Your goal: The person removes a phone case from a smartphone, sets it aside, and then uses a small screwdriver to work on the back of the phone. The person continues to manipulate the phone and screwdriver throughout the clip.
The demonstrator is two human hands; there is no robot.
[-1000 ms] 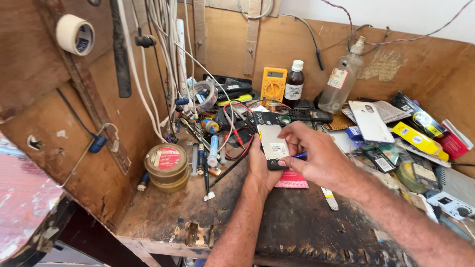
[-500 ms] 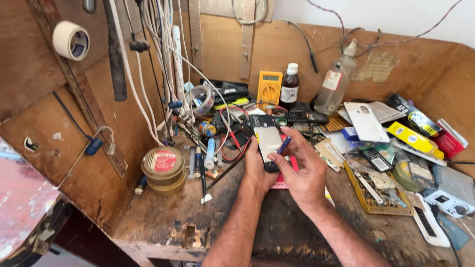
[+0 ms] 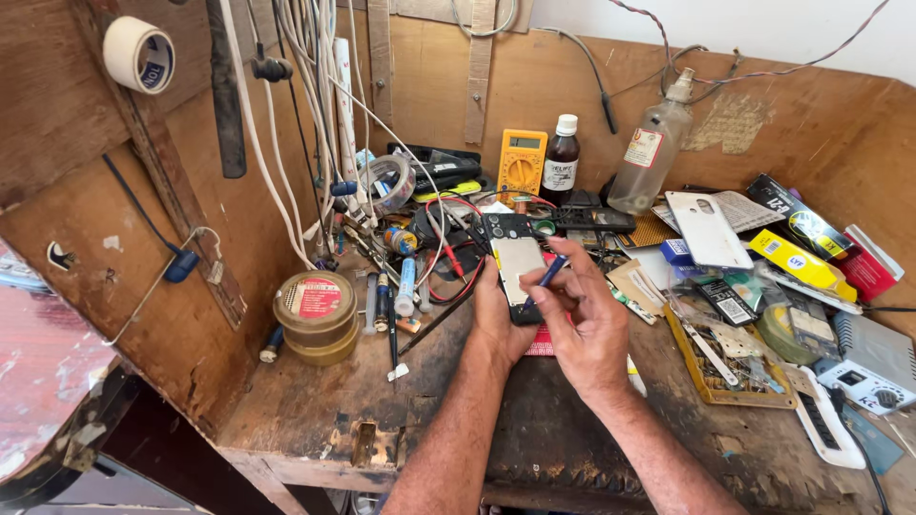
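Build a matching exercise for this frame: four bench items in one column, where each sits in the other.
Items:
1 opened phone
2 yellow multimeter
3 round tin
4 tape roll

Places:
A hung on the left wall
B against the back wall beside the dark bottle
C in the left hand
D on the bench near the left wall

Pairs: 1-C, 2-B, 3-D, 4-A

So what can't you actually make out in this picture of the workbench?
- Head view: the lower part of the opened phone is covered by the left hand.
- The tip of the blue tool in the right hand is too small to identify.
- The white remote partly hides the grey device beside it.
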